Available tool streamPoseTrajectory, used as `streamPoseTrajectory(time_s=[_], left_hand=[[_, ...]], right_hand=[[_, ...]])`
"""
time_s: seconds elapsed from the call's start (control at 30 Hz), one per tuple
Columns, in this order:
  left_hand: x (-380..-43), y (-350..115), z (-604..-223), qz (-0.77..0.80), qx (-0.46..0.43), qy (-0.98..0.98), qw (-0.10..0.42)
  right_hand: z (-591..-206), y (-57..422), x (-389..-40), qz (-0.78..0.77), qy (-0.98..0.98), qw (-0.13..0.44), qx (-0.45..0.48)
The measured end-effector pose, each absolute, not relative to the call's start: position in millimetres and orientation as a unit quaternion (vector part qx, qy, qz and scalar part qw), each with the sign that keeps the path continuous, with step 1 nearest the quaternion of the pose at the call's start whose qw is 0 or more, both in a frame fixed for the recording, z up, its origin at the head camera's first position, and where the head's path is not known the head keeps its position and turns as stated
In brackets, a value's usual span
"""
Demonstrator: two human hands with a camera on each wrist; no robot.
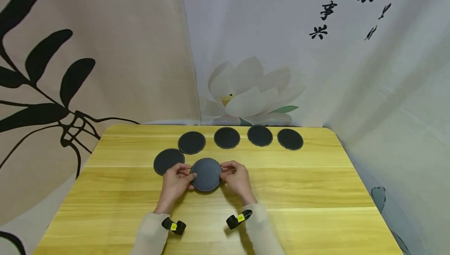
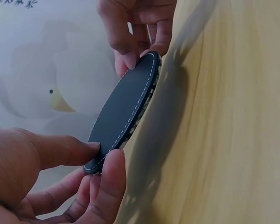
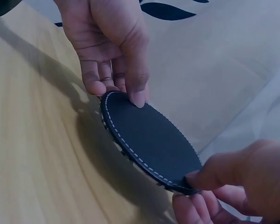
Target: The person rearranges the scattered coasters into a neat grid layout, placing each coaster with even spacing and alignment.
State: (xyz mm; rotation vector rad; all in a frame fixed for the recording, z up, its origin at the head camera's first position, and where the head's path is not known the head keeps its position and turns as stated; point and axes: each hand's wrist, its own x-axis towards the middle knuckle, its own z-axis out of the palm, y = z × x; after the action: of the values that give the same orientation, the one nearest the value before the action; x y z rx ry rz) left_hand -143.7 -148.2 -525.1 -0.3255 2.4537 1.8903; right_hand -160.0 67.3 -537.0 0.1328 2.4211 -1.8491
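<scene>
A round black coaster [image 1: 206,174] with pale stitching along its rim is held above the wooden table by both hands. My left hand [image 1: 176,182] pinches its left edge, thumb on the dark face and fingers beneath. At the opposite edge my right hand [image 1: 237,178] pinches it the same way. In the left wrist view, the coaster [image 2: 123,109] tilts over its own shadow, and a strip of light-and-dark pattern shows along the underside. The right wrist view also shows both thumbs on the coaster's [image 3: 149,137] plain face.
Another black coaster [image 1: 168,161] lies just beyond my left hand. Further coasters, among them one at the back [image 1: 226,138] and one at the right end [image 1: 290,139], form a curved row near the far edge of the table [image 1: 316,192]. Printed curtains [image 1: 147,52] hang behind it.
</scene>
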Motion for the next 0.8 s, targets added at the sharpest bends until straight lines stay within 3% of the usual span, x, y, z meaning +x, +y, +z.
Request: streamPoseTrajectory(time_s=[0.43,0.8], left_hand=[[-164.2,-121.6,-530.0,0.607,-0.093,0.789,0.007],[-175.8,-105.5,-527.9,0.601,-0.098,0.793,0.013]], right_hand=[[-536.6,90.6,-175.5,-0.607,0.793,0.02,0.051],[-529.3,108.9,-192.7,-0.582,0.81,0.056,0.046]])
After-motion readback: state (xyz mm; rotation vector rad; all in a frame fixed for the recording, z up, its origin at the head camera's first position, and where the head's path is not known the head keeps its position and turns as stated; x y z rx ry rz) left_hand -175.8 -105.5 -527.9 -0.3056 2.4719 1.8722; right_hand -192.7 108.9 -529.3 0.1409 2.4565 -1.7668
